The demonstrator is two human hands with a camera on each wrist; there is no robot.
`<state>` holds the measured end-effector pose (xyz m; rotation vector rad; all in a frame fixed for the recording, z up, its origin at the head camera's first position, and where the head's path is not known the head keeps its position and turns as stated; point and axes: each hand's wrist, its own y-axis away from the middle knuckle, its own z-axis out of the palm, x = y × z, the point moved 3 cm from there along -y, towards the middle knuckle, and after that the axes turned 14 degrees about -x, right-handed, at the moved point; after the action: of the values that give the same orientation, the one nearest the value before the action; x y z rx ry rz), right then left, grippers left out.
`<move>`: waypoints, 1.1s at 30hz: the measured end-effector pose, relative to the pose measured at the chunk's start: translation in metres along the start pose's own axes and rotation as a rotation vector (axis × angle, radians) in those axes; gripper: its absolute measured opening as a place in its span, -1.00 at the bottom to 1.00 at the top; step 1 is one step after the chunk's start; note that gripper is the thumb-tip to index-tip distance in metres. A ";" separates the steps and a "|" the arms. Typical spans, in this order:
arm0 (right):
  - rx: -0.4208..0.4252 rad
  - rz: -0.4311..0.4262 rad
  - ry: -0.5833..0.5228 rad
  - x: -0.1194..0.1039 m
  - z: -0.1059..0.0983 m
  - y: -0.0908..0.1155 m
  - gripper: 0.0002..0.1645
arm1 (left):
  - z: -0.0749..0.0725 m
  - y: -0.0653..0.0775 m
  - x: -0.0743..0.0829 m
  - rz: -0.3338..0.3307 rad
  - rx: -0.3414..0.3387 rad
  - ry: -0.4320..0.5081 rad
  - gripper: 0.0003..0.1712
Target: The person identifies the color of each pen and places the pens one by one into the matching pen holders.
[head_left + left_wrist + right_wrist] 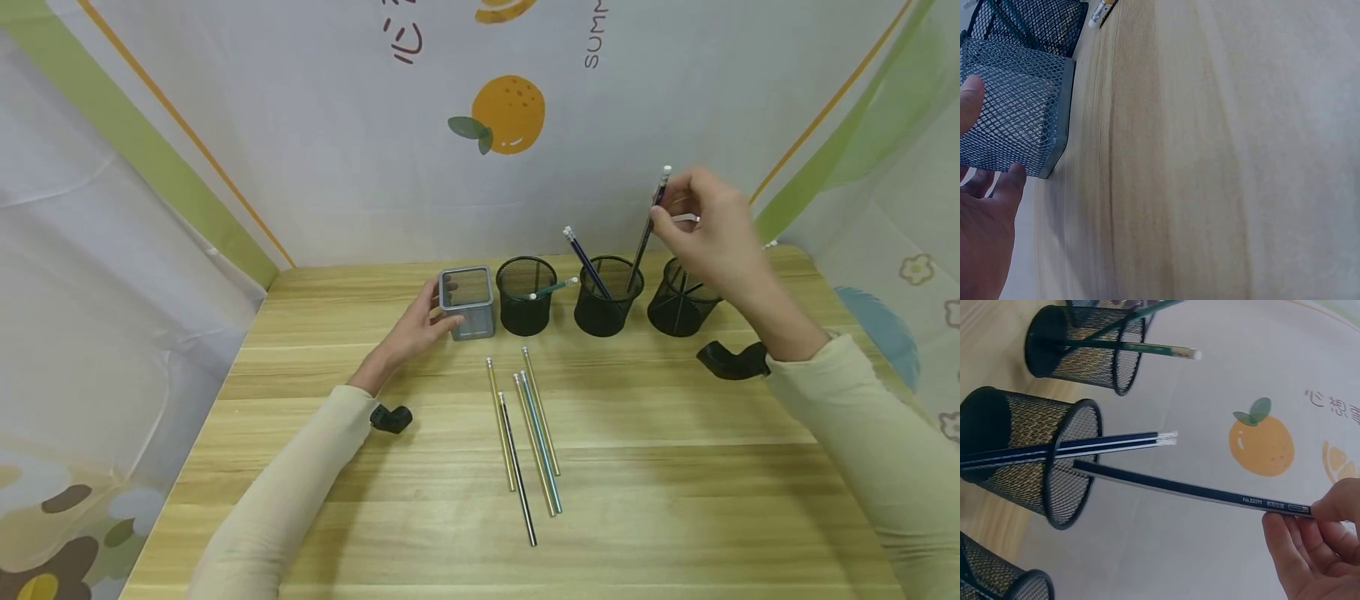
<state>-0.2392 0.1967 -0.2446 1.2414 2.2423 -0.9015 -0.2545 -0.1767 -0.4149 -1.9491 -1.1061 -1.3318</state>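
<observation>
My right hand point(712, 225) pinches a dark pencil point(1191, 489) near its white-eraser end. The pencil slants down, its lower end at the mouth of a round black mesh pen cup point(600, 317). Two dark blue pencils point(1116, 444) lean together inside that cup. At the left of the row, my left hand point(420, 325) holds a grey square mesh pen holder point(474, 323), thumb on its front and fingers on its left side. Beside this holder stands another black mesh cup point(525, 317), with green pencils point(1154, 349) in it.
Several loose pencils lie on the wooden table point(637, 517), among them a gold pencil point(501, 433), a black pencil point(519, 475) and a blue pencil point(542, 446). A divided black mesh cup point(675, 312) stands at the right, partly behind my right hand. A printed cloth point(360, 167) hangs behind.
</observation>
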 end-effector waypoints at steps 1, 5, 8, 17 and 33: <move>0.001 -0.004 0.004 0.001 0.002 0.000 -0.84 | 0.000 0.000 0.000 0.003 -0.001 -0.002 -0.16; -0.006 -0.046 0.041 0.006 0.011 0.001 -0.85 | 0.000 0.000 0.000 0.009 -0.001 -0.003 -0.16; -0.024 -0.098 0.068 0.009 0.020 0.002 -0.85 | 0.000 -0.001 -0.001 0.023 -0.002 -0.004 -0.16; -0.131 -0.108 0.069 0.027 0.055 0.004 -0.84 | -0.001 -0.001 -0.003 0.047 -0.005 -0.004 -0.15; -0.204 -0.073 0.091 0.042 0.090 0.002 -0.77 | 0.000 -0.001 -0.003 0.035 0.004 -0.016 -0.15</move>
<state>-0.2545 0.1580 -0.3344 1.1358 2.3961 -0.6335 -0.2565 -0.1774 -0.4178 -1.9707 -1.0762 -1.2967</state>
